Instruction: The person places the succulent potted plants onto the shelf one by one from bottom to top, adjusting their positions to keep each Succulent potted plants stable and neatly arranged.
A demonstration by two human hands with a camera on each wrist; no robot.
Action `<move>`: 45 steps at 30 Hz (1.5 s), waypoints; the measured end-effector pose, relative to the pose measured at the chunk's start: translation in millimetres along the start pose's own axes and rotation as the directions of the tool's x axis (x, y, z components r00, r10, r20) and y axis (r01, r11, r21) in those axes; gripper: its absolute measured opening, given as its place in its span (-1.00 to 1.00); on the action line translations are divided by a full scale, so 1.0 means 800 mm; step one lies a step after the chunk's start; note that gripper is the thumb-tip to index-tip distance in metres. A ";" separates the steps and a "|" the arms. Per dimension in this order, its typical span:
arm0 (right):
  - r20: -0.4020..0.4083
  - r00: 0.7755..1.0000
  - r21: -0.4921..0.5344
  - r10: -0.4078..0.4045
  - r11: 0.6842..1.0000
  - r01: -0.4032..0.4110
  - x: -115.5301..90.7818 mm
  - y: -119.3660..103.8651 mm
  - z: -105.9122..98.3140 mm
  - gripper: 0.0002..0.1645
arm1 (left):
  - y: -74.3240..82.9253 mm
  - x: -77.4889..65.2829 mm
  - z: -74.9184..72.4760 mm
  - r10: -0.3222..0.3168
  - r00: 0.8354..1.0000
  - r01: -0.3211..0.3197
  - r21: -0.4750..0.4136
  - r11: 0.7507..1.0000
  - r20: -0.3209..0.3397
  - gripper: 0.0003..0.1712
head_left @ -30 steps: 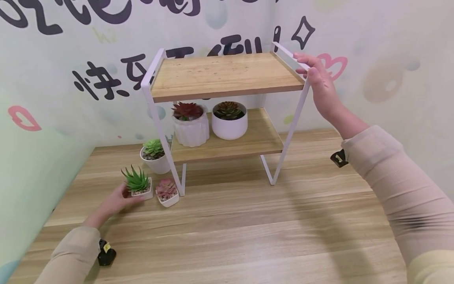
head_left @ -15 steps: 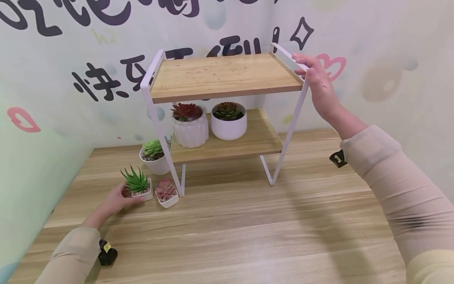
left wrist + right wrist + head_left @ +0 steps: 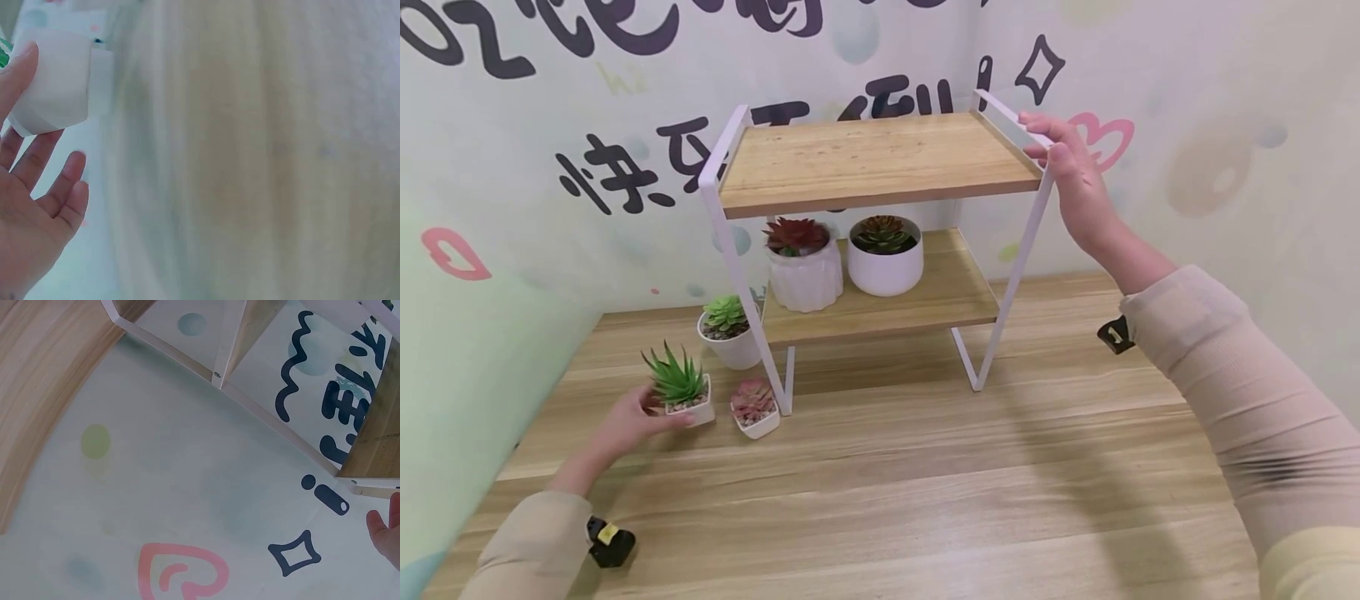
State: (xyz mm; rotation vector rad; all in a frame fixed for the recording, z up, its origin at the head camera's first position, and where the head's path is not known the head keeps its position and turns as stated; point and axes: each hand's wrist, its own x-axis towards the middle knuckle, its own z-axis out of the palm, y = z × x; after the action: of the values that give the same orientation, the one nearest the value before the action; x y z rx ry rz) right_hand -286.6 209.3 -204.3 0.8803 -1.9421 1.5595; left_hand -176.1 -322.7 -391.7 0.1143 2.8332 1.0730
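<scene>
My left hand [image 3: 628,425] pinches the small white pot of a spiky green succulent [image 3: 677,377] between thumb and fingers. In the left wrist view, the white pot [image 3: 56,81] is tilted, with the thumb on its near side and fingers beneath. A pink succulent [image 3: 756,408] in a small white pot stands just right of it, by the rack's front left leg. Up at the right, my right hand [image 3: 1081,190] holds the top side rail of a two-tier plant rack [image 3: 880,158]. Only some of its fingertips [image 3: 376,526] show in the right wrist view.
On the rack's lower shelf [image 3: 951,296] stand a red succulent [image 3: 805,271] and a dark green one [image 3: 886,262], both in white pots. A light green succulent [image 3: 730,329] sits on the table [image 3: 910,492] behind the left leg. A printed wall [image 3: 1210,75] rises behind.
My left hand has shifted slightly left with the spiky succulent, widening the gap to the pink one. The right hand and the rack have stayed in place.
</scene>
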 end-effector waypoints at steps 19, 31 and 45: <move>0.008 1.000 0.040 0.013 0.999 -0.013 -0.001 -0.002 0.003 -0.61 | 0.158 -0.020 0.036 0.286 0.956 -0.270 -0.190 0.944 0.060 -0.35; -0.016 1.000 0.028 0.000 1.000 0.000 -0.001 0.000 0.004 -0.54 | 0.291 0.015 0.074 0.308 0.951 -0.293 -0.228 0.929 0.035 -0.28; -0.025 1.000 0.006 -0.007 1.000 0.007 -0.001 0.000 0.005 -0.53 | 0.378 0.089 0.124 0.318 0.948 -0.314 -0.220 0.924 -0.016 -0.28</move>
State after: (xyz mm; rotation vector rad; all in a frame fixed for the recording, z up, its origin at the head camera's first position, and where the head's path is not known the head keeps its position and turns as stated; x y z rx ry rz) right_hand -286.0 205.9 -205.6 0.8647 -1.9160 1.5662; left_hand -224.6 -23.6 -270.5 0.5765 2.7135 1.4290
